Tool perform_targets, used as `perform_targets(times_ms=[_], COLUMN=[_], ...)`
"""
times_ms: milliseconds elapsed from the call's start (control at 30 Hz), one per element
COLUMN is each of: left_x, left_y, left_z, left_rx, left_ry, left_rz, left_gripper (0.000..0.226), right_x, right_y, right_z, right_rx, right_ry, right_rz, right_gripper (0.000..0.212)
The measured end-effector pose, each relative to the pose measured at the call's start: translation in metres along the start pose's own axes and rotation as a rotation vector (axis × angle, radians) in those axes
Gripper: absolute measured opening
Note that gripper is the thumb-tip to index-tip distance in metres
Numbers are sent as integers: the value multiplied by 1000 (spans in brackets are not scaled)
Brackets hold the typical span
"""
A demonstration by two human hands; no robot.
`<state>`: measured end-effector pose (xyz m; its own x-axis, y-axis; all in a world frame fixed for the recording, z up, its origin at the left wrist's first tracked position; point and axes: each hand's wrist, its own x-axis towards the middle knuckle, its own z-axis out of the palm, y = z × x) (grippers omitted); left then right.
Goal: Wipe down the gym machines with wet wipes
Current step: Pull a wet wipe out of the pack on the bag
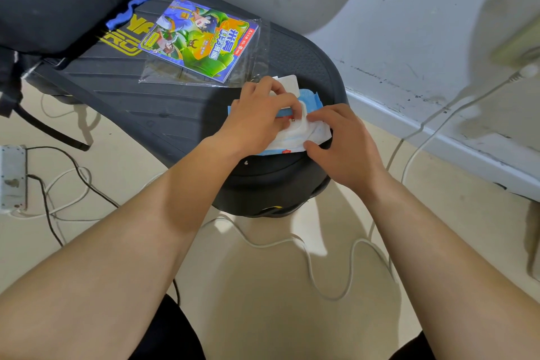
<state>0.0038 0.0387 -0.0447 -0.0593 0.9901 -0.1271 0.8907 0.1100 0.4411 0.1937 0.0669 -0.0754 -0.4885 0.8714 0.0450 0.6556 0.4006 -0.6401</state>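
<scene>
Left hand point(263, 115) pinches the floppy white wet wipe point(295, 133), best pulled by its edge, while right hand point(343, 142) beside it grips the squashy blue plastic pack point(311, 98).

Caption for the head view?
Left hand pinches a wipe at the pack's opening; right hand holds the pack on the machine.
</scene>
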Motion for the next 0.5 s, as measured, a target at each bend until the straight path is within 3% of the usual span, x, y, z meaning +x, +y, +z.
perform_targets(times_ms=[500], left_x=[5], left_y=[2], left_z=[-2], left_rx=[201], left_ry=[44], left_rz=[96], left_gripper=[9], right_x=[0], right_y=[-1], right_z=[-2], right_rx=[-3], right_ry=[-16], right_rz=[19], right_gripper=[42])
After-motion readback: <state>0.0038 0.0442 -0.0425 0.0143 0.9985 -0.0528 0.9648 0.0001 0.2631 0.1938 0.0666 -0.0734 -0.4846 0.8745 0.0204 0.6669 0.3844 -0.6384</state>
